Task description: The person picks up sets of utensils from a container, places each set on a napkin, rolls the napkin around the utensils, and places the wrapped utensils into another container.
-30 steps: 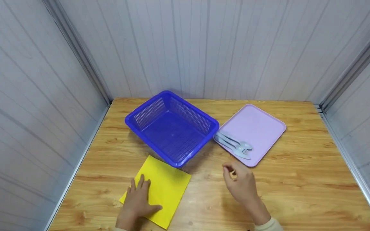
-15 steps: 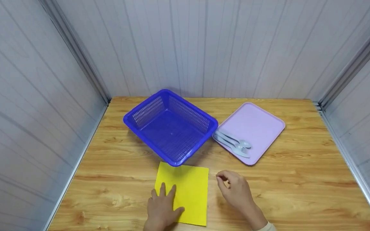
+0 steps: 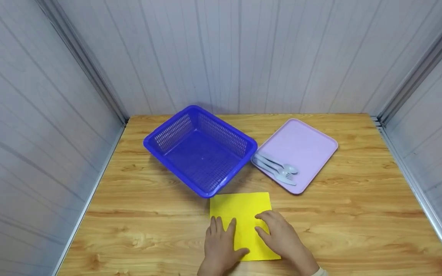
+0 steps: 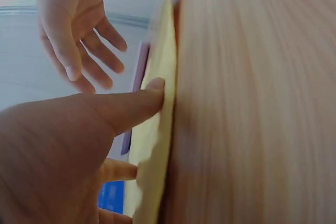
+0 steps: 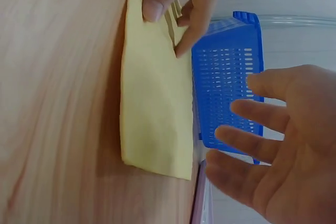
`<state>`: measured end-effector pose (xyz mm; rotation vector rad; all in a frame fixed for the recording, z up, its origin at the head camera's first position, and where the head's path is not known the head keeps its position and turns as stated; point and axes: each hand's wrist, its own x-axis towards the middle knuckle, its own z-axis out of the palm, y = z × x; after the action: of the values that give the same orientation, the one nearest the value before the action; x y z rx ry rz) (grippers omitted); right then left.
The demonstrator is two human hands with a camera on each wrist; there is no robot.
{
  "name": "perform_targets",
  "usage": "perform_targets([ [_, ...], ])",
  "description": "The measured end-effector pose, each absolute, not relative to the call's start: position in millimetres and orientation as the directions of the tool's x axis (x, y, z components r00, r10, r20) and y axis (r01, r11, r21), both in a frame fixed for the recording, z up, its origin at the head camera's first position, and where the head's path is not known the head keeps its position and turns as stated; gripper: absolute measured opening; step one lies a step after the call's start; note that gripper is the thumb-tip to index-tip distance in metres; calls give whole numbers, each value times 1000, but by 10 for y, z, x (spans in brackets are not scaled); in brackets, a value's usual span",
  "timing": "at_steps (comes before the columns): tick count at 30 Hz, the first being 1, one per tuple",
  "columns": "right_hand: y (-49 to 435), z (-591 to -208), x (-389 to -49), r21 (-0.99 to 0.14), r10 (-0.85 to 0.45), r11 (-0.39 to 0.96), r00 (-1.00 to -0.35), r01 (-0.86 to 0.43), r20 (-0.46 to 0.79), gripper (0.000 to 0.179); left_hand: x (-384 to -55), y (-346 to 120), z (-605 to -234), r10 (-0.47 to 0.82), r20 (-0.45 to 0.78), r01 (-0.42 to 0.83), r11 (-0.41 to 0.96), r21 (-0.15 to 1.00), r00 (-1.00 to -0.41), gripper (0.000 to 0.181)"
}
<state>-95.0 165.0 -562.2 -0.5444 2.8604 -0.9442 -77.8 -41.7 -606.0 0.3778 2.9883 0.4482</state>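
Note:
A yellow cloth (image 3: 244, 214), flat and nearly rectangular, lies at the front of the table. My left hand (image 3: 220, 245) rests on its left part with the fingers straight; the left wrist view has the thumb (image 4: 131, 109) pressed against the cloth. Small wrinkles run under those fingers in the right wrist view. Over the cloth's right side hovers my right hand (image 3: 280, 235), its fingers (image 5: 252, 142) spread and apart from the cloth. Nothing is between them.
A blue perforated basket (image 3: 221, 184) stands behind the cloth, its front corner close to the cloth's far edge. To its right, a pink tray (image 3: 305, 149) carries a pale spoon (image 3: 291, 169), fork and knife. Panelled walls (image 3: 221, 57) enclose the table (image 3: 359, 230).
My left hand has slid the cloth to the right, and the cloth has turned clockwise. My right hand has uncurled its fingers and is now over the cloth's right side.

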Motion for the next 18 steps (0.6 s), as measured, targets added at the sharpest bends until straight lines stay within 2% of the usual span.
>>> perform_targets([
  [6,1691,-5691,-930,-564,-372,780,-926,-272,-66,42,-908,-264,-6143,327,-84,282,898,338,-941,97],
  [11,1715,-5766,-947,-545,-377,798,-919,-258,-115,45,-995,-208,-6130,364,-83,321,892,317,-928,97],
  [18,1776,-5831,-1045,-510,-393,805,-916,-302,-77,44,-921,-136,-5982,325,-104,300,932,201,-940,76],
])
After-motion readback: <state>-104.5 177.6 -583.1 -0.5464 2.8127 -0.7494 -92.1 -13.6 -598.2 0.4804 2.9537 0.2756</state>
